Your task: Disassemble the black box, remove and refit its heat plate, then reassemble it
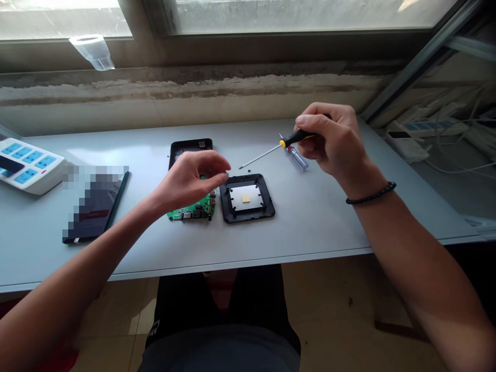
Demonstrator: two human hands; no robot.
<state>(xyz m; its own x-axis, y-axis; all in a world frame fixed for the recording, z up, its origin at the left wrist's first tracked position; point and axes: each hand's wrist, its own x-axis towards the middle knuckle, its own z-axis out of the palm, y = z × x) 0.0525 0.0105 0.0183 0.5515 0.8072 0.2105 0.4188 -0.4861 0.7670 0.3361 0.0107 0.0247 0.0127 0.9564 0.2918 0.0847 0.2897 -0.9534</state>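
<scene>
My right hand (329,137) is closed around the black and yellow handle of a screwdriver (265,155). Its thin metal shaft points left and down, with the tip over the table. My left hand (196,175) hovers above a green circuit board (188,212), hiding much of it; thumb and fingers are curved with a gap between them. Right of the board lies a square black plastic cover (248,217), inner side up, with a metal plate and a small yellowish pad. Behind my left hand another black casing part (189,144) is partly covered. A tiny dark piece (249,171) rests by the cover.
Beyond the screwdriver lies a clear-handled small screwdriver (297,158). A dark flat device (95,206), partly blurred out, and a white power strip (33,165) with blue sockets are at the left. A window ledge (248,98) runs behind the white table (318,222).
</scene>
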